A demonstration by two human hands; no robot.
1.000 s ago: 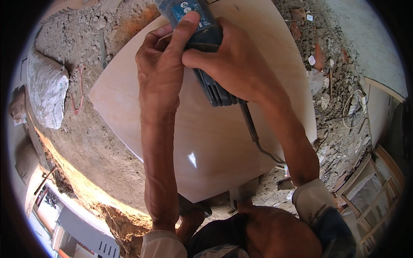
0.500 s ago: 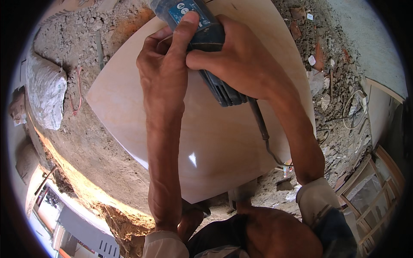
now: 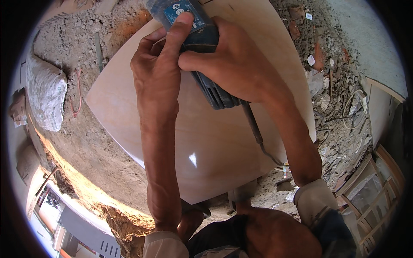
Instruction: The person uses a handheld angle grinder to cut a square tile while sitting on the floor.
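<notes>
While both hands grip the same power tool point(image 3: 202, 41), its body lies between them, over the far part of a glossy beige tile point(image 3: 219, 155). The tool's long axis runs diagonally: the front end points away from the person and to the left; the vented rear end points back toward the person and to the right. The left hand point(image 3: 157, 60) is clamped on the left flank, with its thumb pressed on the blue label point(image 3: 198, 21) and its fingers curled beside the housing, partly hidden. The right hand point(image 3: 232, 60) wraps the right flank, with its thumb laid across the body, closer to the rear than the left thumb. The hands are close together; whether they touch cannot be told. Along the axis, the left hand is nearer the front end. The right hand is nearer the rear end and the power cord point(image 3: 253, 122), which trails over the tile toward its near right edge. The extreme front lies outside the view, so its contact with the tile cannot be confirmed.
</notes>
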